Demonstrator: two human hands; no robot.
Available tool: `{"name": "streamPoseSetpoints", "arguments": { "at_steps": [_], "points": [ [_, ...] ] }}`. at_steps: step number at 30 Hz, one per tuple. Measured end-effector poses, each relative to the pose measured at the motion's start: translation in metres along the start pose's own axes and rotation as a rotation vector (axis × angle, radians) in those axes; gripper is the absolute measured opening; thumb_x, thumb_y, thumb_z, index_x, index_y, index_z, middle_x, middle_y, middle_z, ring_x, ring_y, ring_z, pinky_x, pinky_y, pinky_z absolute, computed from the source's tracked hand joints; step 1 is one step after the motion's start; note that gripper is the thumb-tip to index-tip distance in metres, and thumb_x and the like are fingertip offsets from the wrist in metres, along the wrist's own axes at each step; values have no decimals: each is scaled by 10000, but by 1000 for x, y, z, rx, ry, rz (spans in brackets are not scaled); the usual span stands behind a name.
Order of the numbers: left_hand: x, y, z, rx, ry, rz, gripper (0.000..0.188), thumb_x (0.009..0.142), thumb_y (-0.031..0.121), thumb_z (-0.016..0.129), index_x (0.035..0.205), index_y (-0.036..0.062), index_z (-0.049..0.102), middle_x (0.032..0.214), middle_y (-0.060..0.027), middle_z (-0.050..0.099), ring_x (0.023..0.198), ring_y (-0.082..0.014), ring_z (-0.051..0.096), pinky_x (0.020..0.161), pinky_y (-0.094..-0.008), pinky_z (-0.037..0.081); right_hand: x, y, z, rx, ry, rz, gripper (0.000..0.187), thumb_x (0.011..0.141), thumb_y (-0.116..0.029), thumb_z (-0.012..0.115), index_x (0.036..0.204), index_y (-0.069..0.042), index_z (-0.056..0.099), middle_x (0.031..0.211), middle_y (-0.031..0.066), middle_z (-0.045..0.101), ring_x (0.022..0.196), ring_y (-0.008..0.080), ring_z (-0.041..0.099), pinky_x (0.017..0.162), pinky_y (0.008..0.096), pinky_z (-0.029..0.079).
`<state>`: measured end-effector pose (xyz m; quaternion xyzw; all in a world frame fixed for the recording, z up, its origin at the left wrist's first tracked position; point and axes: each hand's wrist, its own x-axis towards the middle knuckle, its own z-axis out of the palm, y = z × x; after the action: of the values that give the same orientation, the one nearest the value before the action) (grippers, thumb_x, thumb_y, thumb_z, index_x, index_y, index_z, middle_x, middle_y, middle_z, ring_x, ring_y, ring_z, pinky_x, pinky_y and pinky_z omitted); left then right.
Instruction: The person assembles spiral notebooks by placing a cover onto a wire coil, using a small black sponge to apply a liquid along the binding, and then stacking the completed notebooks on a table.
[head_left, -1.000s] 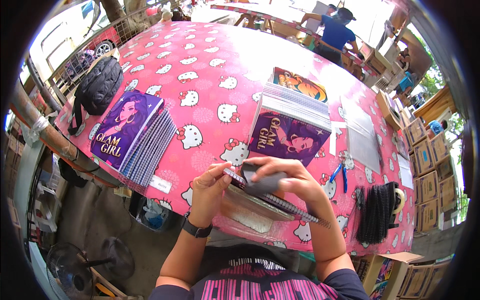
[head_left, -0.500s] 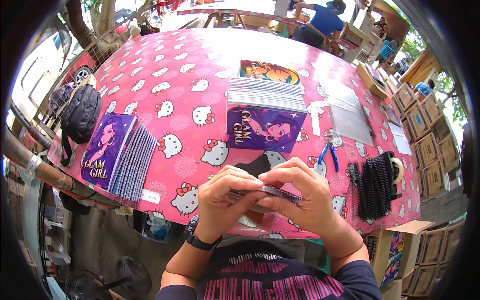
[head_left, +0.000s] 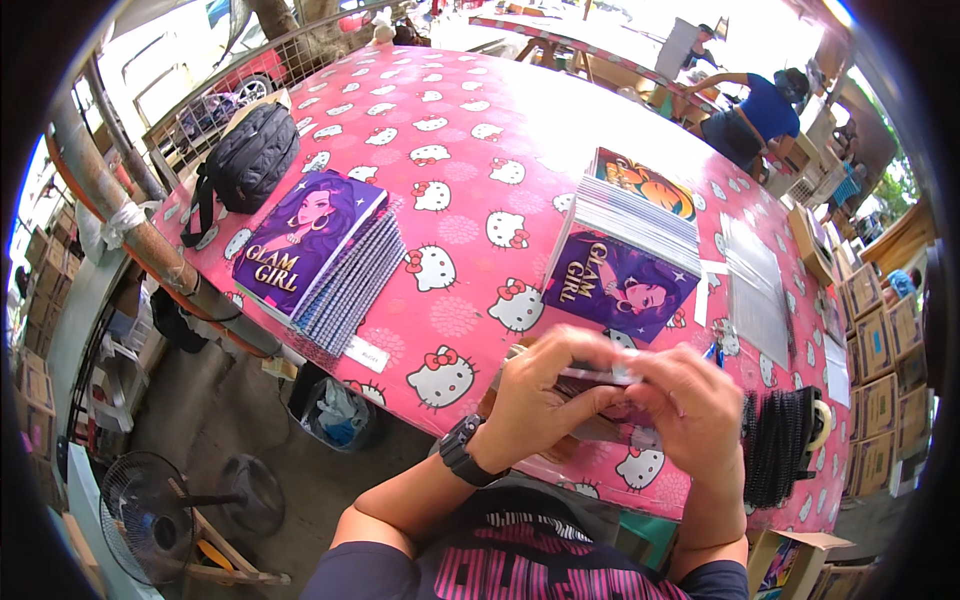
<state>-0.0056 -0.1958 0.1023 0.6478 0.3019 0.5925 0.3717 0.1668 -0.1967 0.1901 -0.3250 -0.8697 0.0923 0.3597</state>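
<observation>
The left hand (head_left: 560, 385) and right hand (head_left: 695, 405) both pinch 1 blurry book (head_left: 597, 375) over the near side of the pink bench (head_left: 455, 310). The left book pile (head_left: 315, 250) sits near a black bag (head_left: 252, 155); the right book pile (head_left: 628, 285) sits just past the hands.

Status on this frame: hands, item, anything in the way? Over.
Left hand and right hand closed on thin item, right blurred. Item mostly hidden by the hands. Notebook stack just beyond; no obstruction evident.
</observation>
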Motion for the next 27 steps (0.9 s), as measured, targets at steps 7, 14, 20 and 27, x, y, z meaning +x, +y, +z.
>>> {"name": "streamPoseSetpoints", "arguments": {
  "at_steps": [7, 14, 20, 27],
  "points": [
    [-16, -6, -64, -374, 303, -182, 552, 810, 173, 758, 1248, -32, 492, 1078, -56, 597, 1036, -141, 547, 878, -269, 437, 94, 7, -21, -44, 698, -180, 234, 919, -2, 492, 1112, -6, 624, 1122, 102, 581, 959, 180, 598, 848, 275, 484],
    [-11, 40, -236, 122, 992, 176, 293, 943, 166, 584, 1149, -43, 593, 1003, -50, 634, 889, -98, 572, 808, -247, 460, 251, 20, 146, 498, 439, -62, 210, 905, -199, 573, 1034, -56, 655, 733, 95, 613, 583, 167, 545, 601, 327, 461],
    [-49, -24, -354, 913, 960, -262, 265, 922, 251, 611, 987, 2, 676, 985, -102, 669, 937, -151, 589, 827, -293, 447, 238, 30, 305, -12, 309, 309, 202, 863, -206, 556, 893, -25, 640, 914, 163, 636, 999, 331, 573, 880, 419, 428],
    [-42, -72, -350, 174, 978, 42, 458, 966, 408, 514, 1039, -12, 681, 1056, -139, 656, 1008, -195, 573, 952, -286, 376, 225, 48, 336, 996, 421, 563, 245, 857, -237, 603, 939, -30, 705, 867, 33, 676, 799, 121, 582, 754, 251, 437]
  ]
}}
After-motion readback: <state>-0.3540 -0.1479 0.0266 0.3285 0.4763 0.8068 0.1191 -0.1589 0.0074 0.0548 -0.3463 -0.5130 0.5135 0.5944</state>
